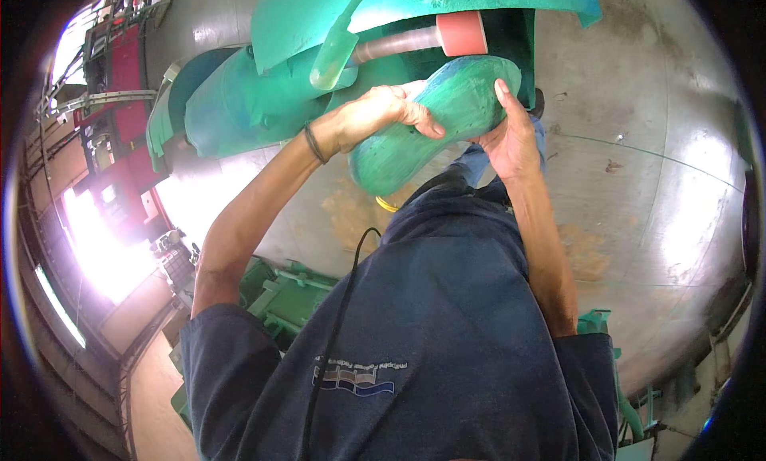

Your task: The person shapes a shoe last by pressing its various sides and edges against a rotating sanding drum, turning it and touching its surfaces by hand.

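Both hands hold a green shoe sole-shaped piece [472, 94], smooth and waisted in the middle, with bluish streaks near its far end. My left hand [391, 110] grips it around its left side, thumb pressed on the upper face. On the right edge, my right hand [515, 142] clasps it with the thumb up along the rim; its other fingers are partly hidden beneath. Just beyond the piece's far end is a salmon-red cylindrical wheel [463, 34] on a shaft [399, 44]. I cannot tell whether the piece touches the wheel.
A green machine hood [431, 2] overhangs the wheel, and a translucent green flap [333, 58] hangs at its left. Green machine housing [247, 102] extends left. Grey floor [638, 142] spreads right. A black cable [339, 317] runs down my shirt. Green equipment [291, 289] stands behind my left arm.
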The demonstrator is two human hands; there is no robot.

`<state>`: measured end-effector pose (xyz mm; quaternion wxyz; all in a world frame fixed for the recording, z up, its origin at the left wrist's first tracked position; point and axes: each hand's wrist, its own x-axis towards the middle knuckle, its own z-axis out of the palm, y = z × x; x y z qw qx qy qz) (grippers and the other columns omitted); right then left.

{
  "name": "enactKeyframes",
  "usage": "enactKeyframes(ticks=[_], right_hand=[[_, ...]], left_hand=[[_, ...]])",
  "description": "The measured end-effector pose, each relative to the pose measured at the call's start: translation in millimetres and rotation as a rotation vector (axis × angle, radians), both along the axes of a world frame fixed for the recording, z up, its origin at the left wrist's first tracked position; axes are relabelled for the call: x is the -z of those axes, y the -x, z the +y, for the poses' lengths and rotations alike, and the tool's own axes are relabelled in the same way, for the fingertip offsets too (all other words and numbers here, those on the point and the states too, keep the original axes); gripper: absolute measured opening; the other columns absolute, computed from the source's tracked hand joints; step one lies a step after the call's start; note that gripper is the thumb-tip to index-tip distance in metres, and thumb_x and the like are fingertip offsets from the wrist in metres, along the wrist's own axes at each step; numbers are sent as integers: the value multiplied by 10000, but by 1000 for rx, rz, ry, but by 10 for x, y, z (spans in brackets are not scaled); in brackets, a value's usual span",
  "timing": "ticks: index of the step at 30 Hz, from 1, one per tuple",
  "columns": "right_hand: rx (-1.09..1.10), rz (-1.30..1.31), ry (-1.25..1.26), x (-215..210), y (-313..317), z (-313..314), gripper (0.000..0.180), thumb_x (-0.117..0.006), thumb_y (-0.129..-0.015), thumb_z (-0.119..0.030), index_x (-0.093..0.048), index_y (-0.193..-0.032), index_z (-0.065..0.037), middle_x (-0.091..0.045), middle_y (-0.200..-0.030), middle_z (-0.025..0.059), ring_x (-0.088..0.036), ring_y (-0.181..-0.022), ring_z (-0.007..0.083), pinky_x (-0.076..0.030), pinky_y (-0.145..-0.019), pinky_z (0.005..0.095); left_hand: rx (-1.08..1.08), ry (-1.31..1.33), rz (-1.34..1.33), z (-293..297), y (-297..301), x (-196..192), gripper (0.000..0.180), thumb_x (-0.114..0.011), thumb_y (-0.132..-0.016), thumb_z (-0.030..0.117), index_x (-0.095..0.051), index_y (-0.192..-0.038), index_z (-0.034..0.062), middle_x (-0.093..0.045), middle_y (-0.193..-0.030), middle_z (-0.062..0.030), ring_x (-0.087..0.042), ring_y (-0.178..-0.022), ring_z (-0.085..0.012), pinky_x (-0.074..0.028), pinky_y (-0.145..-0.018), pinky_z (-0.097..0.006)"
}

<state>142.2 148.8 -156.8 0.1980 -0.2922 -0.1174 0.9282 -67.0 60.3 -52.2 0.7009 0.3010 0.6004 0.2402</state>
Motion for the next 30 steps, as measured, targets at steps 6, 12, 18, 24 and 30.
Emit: enactKeyframes(ticks=[6, 12, 18, 24, 30], right_hand=[[35, 7, 48, 66, 18, 31, 432, -579, -986, -382, -544, -1299, -86, -639, -1231, 52, -630, -1129, 210, -544, -884, 461], [24, -7, 62, 5, 12, 60, 373, -616, -973, -345, -579, -1253, -103, -642, -1211, 38, -627, -1114, 195, -531, -912, 446], [5, -31, 46, -87, -6, 63, 321, -635, -965, -311, -614, -1214, -109, -650, -1195, 33, -632, -1097, 182, -517, -934, 423], [12, -10, 56, -108, 19, 43, 315, -639, -964, -287, -617, -1206, -87, -665, -1153, 33, -637, -1072, 175, -513, -937, 403], [4, 0, -25, -137, 51, 19, 418, -672, -936, -305, -566, -1243, -41, -656, -1117, 67, -672, -983, 196, -597, -804, 476]], left_hand=[[-12, -65, -157, 67, 41, 168, 255, -568, -899, 165, -734, -890, -28, -699, -1097, -108, -630, -1097, -197, -447, -1030, -341], [-81, 46, 53, 15, -152, -45, 359, -571, -911, 246, -726, -1046, -49, -731, -1071, -139, -650, -1078, -186, -503, -941, -321], [-119, 107, 147, -12, -247, -237, 299, -648, -863, 189, -732, -1059, -20, -706, -1122, -131, -646, -1033, -158, -510, -922, -306], [-50, -72, 157, -141, -292, -293, 330, -643, -864, 122, -686, -1156, -25, -667, -1175, -105, -609, -1103, -187, -476, -974, -314], [-224, 85, 115, -170, -378, -349, 593, -705, -812, 153, -545, -1365, 10, -635, -1221, -91, -594, -1089, -169, -459, -978, -307]])
